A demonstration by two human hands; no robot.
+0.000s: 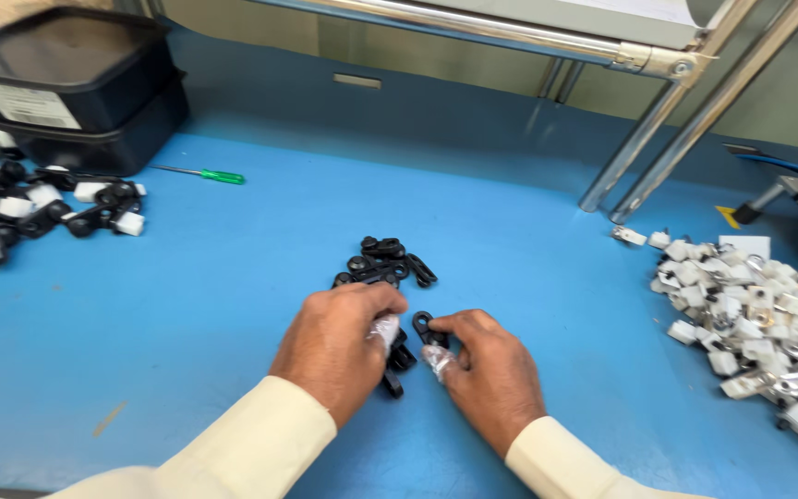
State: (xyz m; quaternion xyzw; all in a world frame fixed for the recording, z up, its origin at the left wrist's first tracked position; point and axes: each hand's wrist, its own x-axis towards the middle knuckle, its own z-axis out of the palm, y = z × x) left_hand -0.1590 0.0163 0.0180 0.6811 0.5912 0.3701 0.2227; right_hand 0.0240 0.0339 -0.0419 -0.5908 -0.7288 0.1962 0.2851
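Fingers of my right hand (487, 370) pinch a black ring-ended clip (424, 324); my left hand (342, 342) curls closed over more black clips (397, 362) on the blue surface (233, 305). A small black pile (382, 261) lies just beyond, white parts (755, 323) well right.

At the far left corner of the tabletop (233, 277) stand two stacked black plastic bins (76, 83); the upper one bears a white rectangular label (28, 103) on its front wall.
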